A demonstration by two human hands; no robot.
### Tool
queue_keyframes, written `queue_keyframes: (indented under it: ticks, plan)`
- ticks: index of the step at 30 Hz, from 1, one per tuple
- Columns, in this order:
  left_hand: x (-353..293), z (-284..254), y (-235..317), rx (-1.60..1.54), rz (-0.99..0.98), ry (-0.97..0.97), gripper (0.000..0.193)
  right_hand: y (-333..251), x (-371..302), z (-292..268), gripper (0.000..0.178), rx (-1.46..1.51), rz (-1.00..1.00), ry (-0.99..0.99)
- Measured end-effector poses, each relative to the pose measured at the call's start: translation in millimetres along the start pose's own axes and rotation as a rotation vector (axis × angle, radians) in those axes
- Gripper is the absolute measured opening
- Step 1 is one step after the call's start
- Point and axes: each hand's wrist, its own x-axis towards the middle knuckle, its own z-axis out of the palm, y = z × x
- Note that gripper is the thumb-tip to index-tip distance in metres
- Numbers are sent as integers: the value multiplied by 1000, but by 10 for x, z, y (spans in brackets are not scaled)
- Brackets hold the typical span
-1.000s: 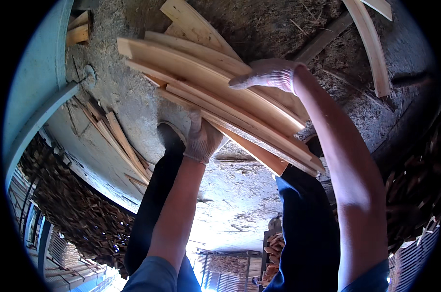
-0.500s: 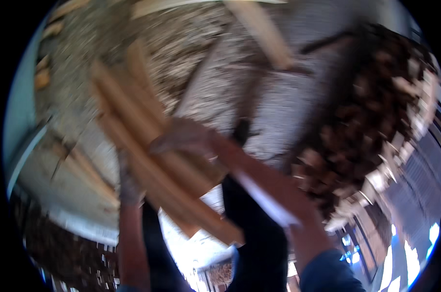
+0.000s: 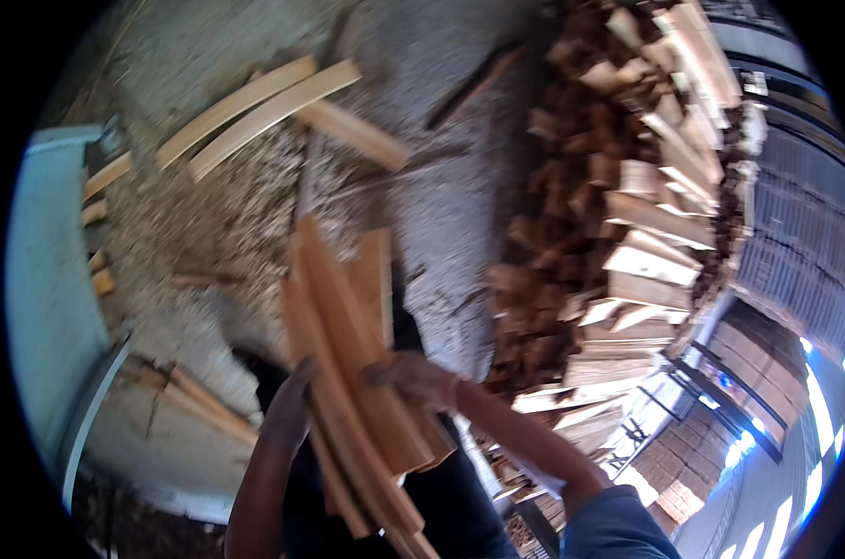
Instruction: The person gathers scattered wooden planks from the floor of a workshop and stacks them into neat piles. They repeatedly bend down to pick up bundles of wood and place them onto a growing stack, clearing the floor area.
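Observation:
A bundle of several pale wooden boards [image 3: 352, 373] lies lengthwise between my hands, held low in front of my legs with its far ends pointing away from me. My left hand [image 3: 288, 407] grips the bundle's left edge. On the right side my right hand [image 3: 419, 379] is clasped over the boards, its thumb toward their upper faces. One wider board at the right of the bundle fans out a little from the others. The fingers beneath the wood are hidden.
A big heap of split wood pieces [image 3: 618, 214] rises along the right. Loose slats [image 3: 271, 107] lie on the shaving-strewn floor ahead. A pale green panel [image 3: 63, 261] stands at the left. Stacked timber [image 3: 679, 456] shows at the lower right, and a dark stick [image 3: 474, 86] lies beyond.
The view has turned toward the wood heap. The bundle, earlier slanting to the upper left, now points more straight ahead and sits lower. Both hands still hold it.

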Motion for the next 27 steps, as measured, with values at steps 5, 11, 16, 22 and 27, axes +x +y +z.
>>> queue_keyframes:
  ticks: [5, 11, 16, 22, 27]
  plan:
    - [1134, 50, -96, -131, -161, -72, 73, -267, 406, -311, 66, 802, 379, 429]
    - [1239, 292, -145, -207, -194, -24, 66, -141, 167, -488, 68, 907, 385, 442]
    - [1073, 412, -23, -76, -259, 60, 66, 72, 126, -362, 63, 782, 181, 381]
    - [923, 315, -83, 7, -288, -61, 68, 273, 159, -67, 43, -94, -189, 507]
    - [141, 333, -40, 228, -147, 24, 66, -173, -173, 739, 109, 295, 284, 598]
